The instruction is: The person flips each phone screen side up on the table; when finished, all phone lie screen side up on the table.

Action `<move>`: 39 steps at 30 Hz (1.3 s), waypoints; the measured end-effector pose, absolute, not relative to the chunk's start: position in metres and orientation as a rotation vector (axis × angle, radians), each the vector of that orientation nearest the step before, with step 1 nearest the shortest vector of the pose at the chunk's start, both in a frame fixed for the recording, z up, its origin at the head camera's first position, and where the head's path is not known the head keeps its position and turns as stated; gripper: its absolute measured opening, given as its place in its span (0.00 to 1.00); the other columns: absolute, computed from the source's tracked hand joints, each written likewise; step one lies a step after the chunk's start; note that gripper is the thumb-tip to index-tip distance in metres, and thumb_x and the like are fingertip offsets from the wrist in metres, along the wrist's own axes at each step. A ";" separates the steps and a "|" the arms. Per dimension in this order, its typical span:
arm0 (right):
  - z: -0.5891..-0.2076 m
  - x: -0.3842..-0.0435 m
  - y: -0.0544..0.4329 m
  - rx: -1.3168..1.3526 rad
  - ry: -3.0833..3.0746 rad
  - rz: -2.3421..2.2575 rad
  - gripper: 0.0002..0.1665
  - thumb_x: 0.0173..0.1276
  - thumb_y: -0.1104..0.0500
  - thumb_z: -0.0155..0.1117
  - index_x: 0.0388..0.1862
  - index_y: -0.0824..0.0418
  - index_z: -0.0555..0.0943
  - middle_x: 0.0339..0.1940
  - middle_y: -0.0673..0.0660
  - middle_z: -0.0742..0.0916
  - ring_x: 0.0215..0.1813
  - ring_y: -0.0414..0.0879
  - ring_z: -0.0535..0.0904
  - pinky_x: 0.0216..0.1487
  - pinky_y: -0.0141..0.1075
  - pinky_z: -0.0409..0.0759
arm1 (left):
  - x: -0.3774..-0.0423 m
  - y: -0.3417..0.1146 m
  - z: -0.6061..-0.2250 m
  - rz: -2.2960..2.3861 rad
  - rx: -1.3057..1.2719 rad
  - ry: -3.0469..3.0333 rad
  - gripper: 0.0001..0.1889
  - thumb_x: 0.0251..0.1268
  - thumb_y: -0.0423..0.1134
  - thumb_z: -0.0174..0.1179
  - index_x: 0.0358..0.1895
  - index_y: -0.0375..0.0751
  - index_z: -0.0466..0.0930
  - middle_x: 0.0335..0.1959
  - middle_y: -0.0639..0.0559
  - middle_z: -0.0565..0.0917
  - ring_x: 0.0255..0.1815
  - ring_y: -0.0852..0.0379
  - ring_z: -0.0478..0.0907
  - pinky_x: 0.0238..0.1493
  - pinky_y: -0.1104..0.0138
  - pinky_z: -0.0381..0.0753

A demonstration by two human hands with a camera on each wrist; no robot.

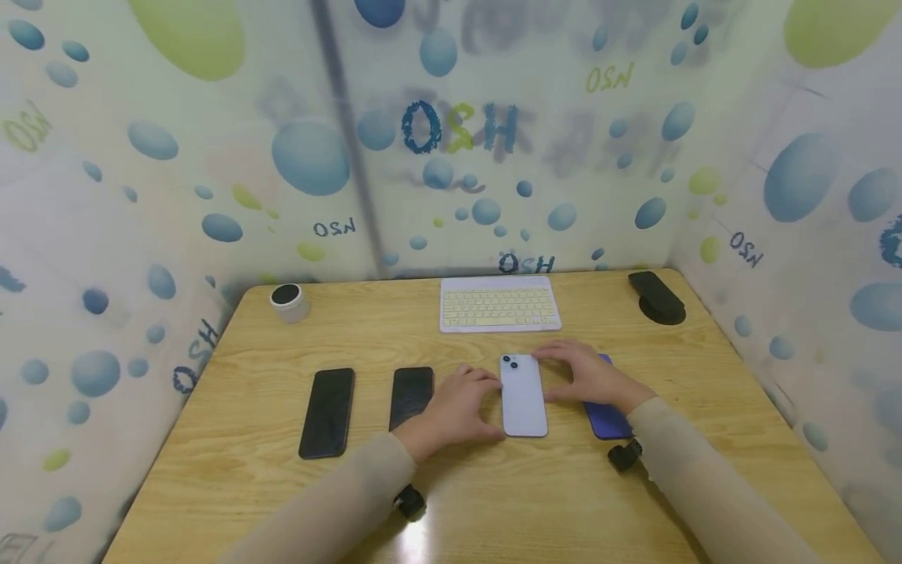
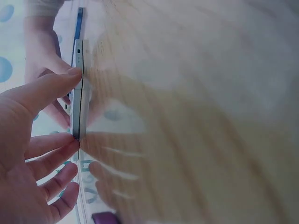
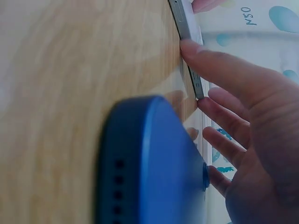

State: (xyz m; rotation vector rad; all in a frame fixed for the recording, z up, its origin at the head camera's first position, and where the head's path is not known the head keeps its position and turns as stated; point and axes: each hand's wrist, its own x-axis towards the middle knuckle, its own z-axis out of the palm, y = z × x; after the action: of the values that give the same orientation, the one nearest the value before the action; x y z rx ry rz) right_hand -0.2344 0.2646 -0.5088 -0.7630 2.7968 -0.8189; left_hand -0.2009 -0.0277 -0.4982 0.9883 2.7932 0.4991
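Note:
A pale lilac-white smartphone (image 1: 523, 399) lies back up on the table, its two camera lenses at the far left corner. My left hand (image 1: 458, 411) holds it by the left side, thumb at the near corner and index fingertip farther up the edge. From the other side my right hand (image 1: 588, 380) holds it, thumb on the right edge and index finger at the far right corner. In the left wrist view the phone (image 2: 77, 112) shows edge-on between both hands. A blue smartphone (image 1: 609, 423) lies partly hidden under my right hand and wrist.
Left of the hands, a black-screened phone (image 1: 411, 389) is partly covered by my left hand, with another dark phone (image 1: 327, 415) beyond it. A white keyboard (image 1: 500, 305) lies at the back. White cylinder with black top (image 1: 290, 304) stands back left, black stand-like object (image 1: 658, 299) back right.

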 end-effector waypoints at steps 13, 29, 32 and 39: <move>-0.505 -0.235 0.261 -0.677 2.770 -0.850 0.48 0.51 0.40 0.85 0.71 0.54 0.79 0.72 0.59 0.80 0.76 0.63 0.67 0.74 0.68 0.54 | -0.200 -0.022 -0.497 0.489 0.944 2.799 0.41 0.48 0.63 0.78 0.66 0.47 0.81 0.65 0.53 0.81 0.62 0.54 0.73 0.63 0.59 0.77; -0.501 -0.239 0.257 -0.689 2.688 -1.146 0.47 0.50 0.55 0.87 0.70 0.54 0.79 0.73 0.57 0.80 0.78 0.62 0.67 0.77 0.63 0.62 | -0.198 -0.023 -0.495 0.458 0.936 2.801 0.41 0.50 0.64 0.76 0.66 0.46 0.82 0.64 0.53 0.81 0.63 0.54 0.73 0.64 0.56 0.78; -0.499 -0.239 0.258 -0.713 2.698 -1.125 0.47 0.49 0.52 0.88 0.69 0.54 0.80 0.71 0.56 0.81 0.78 0.62 0.67 0.77 0.63 0.62 | -0.198 -0.023 -0.493 0.450 0.936 2.798 0.41 0.50 0.65 0.76 0.66 0.46 0.82 0.65 0.54 0.81 0.63 0.54 0.73 0.64 0.57 0.78; -0.493 -0.240 0.257 -0.693 2.673 -1.109 0.47 0.49 0.46 0.87 0.69 0.51 0.80 0.71 0.55 0.81 0.78 0.59 0.68 0.77 0.62 0.63 | -0.197 -0.025 -0.490 0.451 0.946 2.780 0.42 0.50 0.66 0.76 0.67 0.48 0.81 0.66 0.54 0.80 0.64 0.54 0.73 0.65 0.57 0.77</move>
State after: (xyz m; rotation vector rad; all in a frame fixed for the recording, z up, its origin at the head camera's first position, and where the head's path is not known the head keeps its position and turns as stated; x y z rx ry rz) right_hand -0.2403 0.2566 -0.4932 -0.6929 2.6733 -1.1092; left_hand -0.1973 -0.0249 -0.4903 0.9464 2.7804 0.4515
